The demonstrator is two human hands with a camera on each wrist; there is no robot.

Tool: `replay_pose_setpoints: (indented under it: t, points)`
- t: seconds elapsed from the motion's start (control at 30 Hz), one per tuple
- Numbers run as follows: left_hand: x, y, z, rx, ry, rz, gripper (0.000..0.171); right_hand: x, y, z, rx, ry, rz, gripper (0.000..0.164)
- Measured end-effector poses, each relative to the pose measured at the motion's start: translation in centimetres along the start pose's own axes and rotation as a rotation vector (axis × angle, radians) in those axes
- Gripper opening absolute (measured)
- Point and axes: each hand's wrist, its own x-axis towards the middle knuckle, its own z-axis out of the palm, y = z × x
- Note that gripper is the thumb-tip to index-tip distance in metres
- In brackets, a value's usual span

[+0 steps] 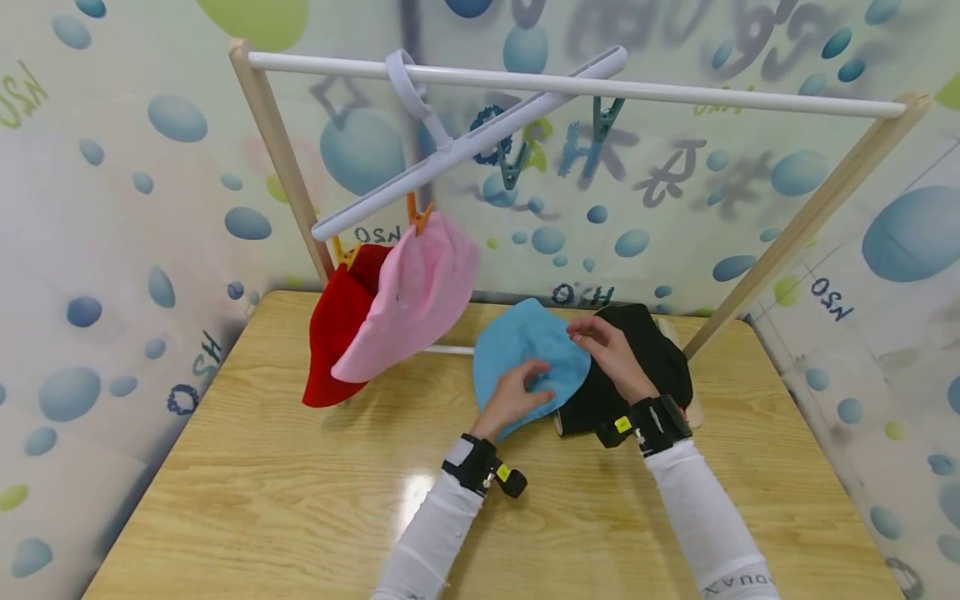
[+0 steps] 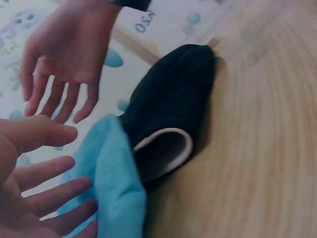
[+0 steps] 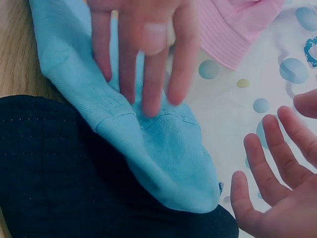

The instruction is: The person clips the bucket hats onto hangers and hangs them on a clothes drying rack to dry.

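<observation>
A light blue bucket hat (image 1: 517,337) lies on the table, partly over a black hat (image 1: 652,350). My left hand (image 1: 517,397) is over the blue hat's near side, its fingers spread and loosely bent. Near the blue hat's right edge, my right hand (image 1: 611,354) hovers, overlapping the black hat in the head view. Nothing is gripped by either hand. In the left wrist view the black hat (image 2: 173,94) shows a pale-edged opening facing the camera. The right wrist view shows the blue hat (image 3: 168,158) folded, with left fingers (image 3: 153,74) in front of it.
A white rod (image 1: 712,96) on wooden posts carries a white hanger (image 1: 480,142), tilted. A pink hat (image 1: 420,292) hangs by an orange clip (image 1: 418,217), a red hat (image 1: 326,342) by a yellow clip (image 1: 345,254). Two green clips (image 1: 512,167) hang from the hanger's right half.
</observation>
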Motion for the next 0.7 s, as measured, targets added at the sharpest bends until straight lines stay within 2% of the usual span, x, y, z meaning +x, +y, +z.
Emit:
replay_pose_setpoints:
  t: [0.2,0.4,0.53,0.7]
  points:
    - [-0.53,-0.67,0.84,0.079,-0.063,0.022,0.052,0.12,0.18,0.06,-0.012,0.001,-0.019,0.028]
    - [-0.70,-0.82,1.07,0.155,-0.062,0.027,0.053,0.10,0.20,0.27,-0.002,-0.001,-0.001,0.028]
    - [-0.73,-0.61,1.00,0.237,-0.048,-0.023,0.054,-0.02,0.47,0.37,0.009,0.003,0.025,0.029]
    - [-0.84,-0.37,0.97,0.366,-0.042,-0.127,0.058,-0.01,0.81,0.43,0.015,0.008,0.026,0.028]
